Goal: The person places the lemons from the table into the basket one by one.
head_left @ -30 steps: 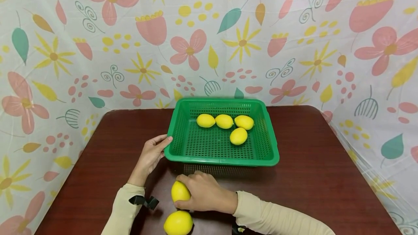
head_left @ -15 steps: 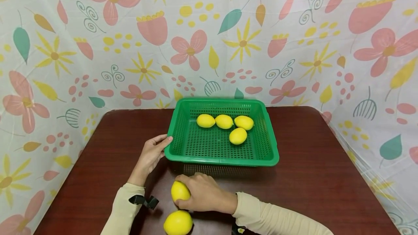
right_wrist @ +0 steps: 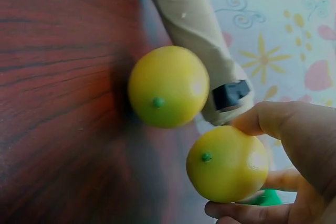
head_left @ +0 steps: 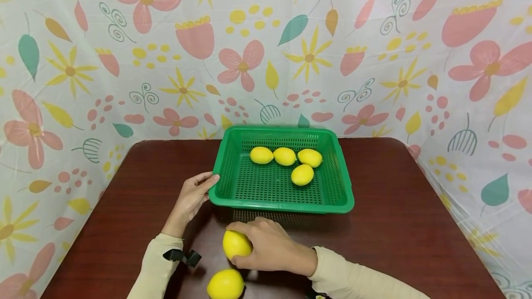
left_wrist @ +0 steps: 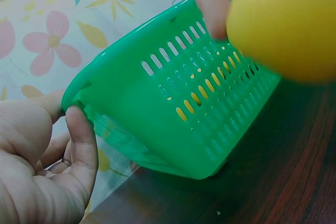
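At its left rim, the green basket [head_left: 282,206] is gripped by my left hand [head_left: 193,200]; the left wrist view has those fingers [left_wrist: 81,135] pinching the basket's edge [left_wrist: 131,93]. My right hand [head_left: 274,246] holds a yellow lemon [head_left: 237,245] in front of the basket. The right wrist view has the held lemon [right_wrist: 227,164] between thumb and fingers, beside another lemon [right_wrist: 168,86] on the table. That second lemon [head_left: 226,284] lies at the bottom of the head view. Inside the basket are several lemons [head_left: 302,175], three of them in a back row.
A dark red-brown table [head_left: 395,225] carries everything. Behind it hangs a white curtain [head_left: 266,50] with flowers and leaves, which also runs down both sides. A black strap [head_left: 183,256] is on the left wrist.
My right hand has moved slightly to the right with the lemon, which has shifted away from the one below it. The left hand stays on the basket's rim.
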The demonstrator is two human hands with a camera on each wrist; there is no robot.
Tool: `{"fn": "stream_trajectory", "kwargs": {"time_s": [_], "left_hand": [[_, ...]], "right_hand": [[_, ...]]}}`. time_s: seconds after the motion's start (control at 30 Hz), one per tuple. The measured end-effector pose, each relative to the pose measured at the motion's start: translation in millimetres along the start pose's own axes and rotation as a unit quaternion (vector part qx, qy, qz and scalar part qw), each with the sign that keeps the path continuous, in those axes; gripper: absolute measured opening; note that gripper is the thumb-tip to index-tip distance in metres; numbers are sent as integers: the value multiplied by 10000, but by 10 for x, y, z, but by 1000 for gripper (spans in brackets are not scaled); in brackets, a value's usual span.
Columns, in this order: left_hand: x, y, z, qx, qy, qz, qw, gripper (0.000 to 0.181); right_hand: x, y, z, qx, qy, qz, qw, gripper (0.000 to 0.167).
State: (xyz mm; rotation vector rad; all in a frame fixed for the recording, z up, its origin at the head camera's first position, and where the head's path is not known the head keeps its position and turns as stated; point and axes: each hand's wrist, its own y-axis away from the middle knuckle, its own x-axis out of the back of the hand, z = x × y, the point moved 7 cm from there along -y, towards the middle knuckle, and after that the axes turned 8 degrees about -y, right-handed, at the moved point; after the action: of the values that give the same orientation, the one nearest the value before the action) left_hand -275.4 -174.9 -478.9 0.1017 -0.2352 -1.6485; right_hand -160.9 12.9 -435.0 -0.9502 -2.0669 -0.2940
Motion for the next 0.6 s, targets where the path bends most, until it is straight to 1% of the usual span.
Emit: {"fn": "stream_trajectory", "kwargs": {"time_s": [0.13,0.27,0.43,0.53,0.6], "left_hand": [[6,-3,-16,-7,-28,14,10000,57],[10,-4,-26,37,-58,45,10000,57],[-1,-14,-23,22,-27,28,10000,54],[-1,-19,-19,2,42,35,10000,53],[-5,-23,-19,-6,48,-15,10000,54]], "right_hand": [[135,77,-82,150,66,22,9999,52],[319,156,-169,253,115,21,9996,54],[657,237,-252,210,115,74,9997,57],[885,252,-269,106,235,166,9995,59],[1025,255,-264,43,339,199,9992,60]]}}
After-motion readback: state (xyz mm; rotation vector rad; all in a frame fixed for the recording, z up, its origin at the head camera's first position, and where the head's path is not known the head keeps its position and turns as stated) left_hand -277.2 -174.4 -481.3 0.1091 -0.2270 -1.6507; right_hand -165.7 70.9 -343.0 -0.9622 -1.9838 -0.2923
